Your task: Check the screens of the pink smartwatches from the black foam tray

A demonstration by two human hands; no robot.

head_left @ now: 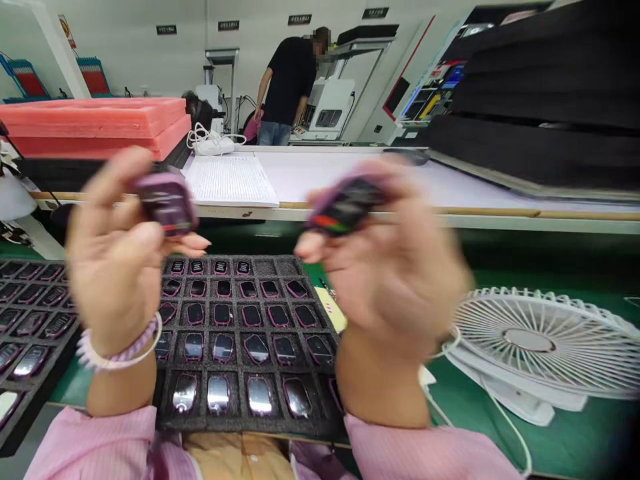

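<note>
Your left hand (117, 257) is gripping a purple device (167, 200) between its fingers; your right hand (395, 260) is gripping another device (345, 207), both raised above the foam tray (235, 420).

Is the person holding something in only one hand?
No, the left hand grips one purple device, the right hand a second purple device.
</note>
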